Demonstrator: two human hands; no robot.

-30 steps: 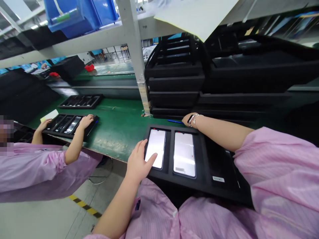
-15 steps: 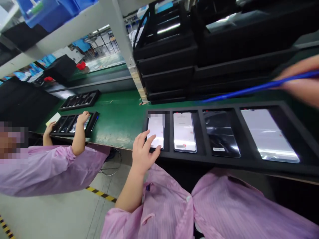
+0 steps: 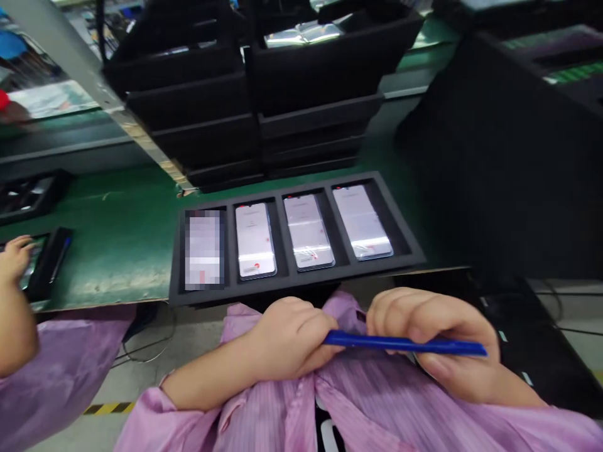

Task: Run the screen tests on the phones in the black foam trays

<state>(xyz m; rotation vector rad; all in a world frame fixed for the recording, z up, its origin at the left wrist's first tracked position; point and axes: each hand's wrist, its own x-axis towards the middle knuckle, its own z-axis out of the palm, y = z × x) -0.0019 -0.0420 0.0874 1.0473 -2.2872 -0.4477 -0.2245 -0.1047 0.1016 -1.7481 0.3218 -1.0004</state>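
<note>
A thin blue stick [image 3: 377, 341] lies level in front of my lap. My left hand [image 3: 294, 339] is closed round its left end. My right hand [image 3: 436, 336] has its fingers curled round the right part, and the tip shows past the thumb. Beyond both hands, a black tray [image 3: 230, 290] rests at the bench edge. Each of its several compartments holds a phone with a lit, pale screen, such as the second from the left [image 3: 255, 242] and the rightmost [image 3: 362, 220]. The leftmost phone's screen is blurred out.
Stacked black trays [image 3: 311, 125] stand behind the phone tray, beside a grey post [image 3: 70, 50]. A large black panel [image 3: 509, 169] rises at the right. On the left, a co-worker's hand [image 3: 16, 257] touches another black tray [image 3: 54, 257] on the green bench [image 3: 113, 251].
My left hand has left the leftmost phone and now grips the blue stick. My right hand has come down with the stick. The third phone's screen is now lit. The view has swung right.
</note>
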